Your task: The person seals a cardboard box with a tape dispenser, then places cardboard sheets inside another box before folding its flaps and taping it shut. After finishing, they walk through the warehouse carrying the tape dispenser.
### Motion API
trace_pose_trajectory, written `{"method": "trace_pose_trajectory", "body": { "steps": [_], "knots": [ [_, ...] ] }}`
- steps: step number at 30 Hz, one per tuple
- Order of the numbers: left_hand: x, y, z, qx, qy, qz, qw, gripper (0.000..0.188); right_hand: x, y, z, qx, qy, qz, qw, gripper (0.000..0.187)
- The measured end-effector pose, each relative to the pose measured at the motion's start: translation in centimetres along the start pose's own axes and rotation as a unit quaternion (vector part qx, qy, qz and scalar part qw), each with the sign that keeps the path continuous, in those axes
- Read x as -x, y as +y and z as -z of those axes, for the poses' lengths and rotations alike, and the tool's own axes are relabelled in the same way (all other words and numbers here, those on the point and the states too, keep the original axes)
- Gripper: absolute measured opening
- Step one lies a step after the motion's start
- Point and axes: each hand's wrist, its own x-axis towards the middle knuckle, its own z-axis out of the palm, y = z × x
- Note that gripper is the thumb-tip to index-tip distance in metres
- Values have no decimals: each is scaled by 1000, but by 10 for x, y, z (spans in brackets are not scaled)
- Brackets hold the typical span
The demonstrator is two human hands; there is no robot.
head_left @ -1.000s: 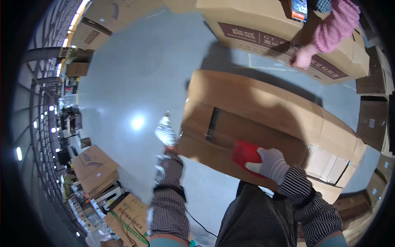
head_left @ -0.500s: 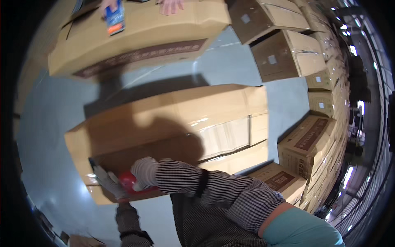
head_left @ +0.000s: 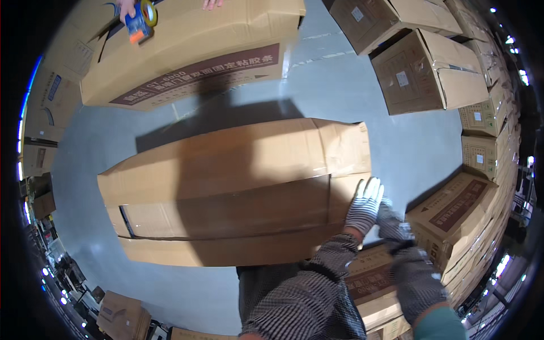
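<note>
A long brown cardboard box point(head_left: 255, 153) lies on the grey floor in front of me, its top flaps folded in and my shadow across it. My left hand point(head_left: 365, 205), in a striped grey-and-white glove, rests on the box's right end with its fingers stretched out, holding nothing. Right beside it, just past that end, my right hand point(head_left: 387, 214) is blurred and partly covered. Its fingers do not show, so I cannot see whether anything is in it. A dark slot point(head_left: 127, 221) shows at the box's left end.
Across from me, another person's hand point(head_left: 126, 8) holds a blue-and-orange tape dispenser point(head_left: 139, 25) over a second long box point(head_left: 192, 54). Stacked cartons point(head_left: 428, 73) line the right side. Another carton point(head_left: 371, 275) lies close by my right arm. Smaller cartons point(head_left: 122, 314) stand at lower left.
Both my hands have moved from the box's left end to its right end. The red object held there earlier is out of sight. The other person's tape dispenser has shifted left.
</note>
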Motion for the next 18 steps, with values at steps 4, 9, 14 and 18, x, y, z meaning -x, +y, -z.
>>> {"method": "trace_pose_trajectory", "body": {
  "steps": [4,9,14,18],
  "knots": [
    [-8,14,36,368,-55,24,928,39,-44,63,-69,-257,53,-197,945,46],
    [119,-59,95,746,-125,320,571,66,142,-58,20,-685,142,121,704,38],
    [148,-99,205,927,-109,134,333,81,166,-169,47,-490,24,273,827,36],
    [242,-181,281,670,96,144,722,43,138,-312,50,-348,10,394,851,45]
  ]
}}
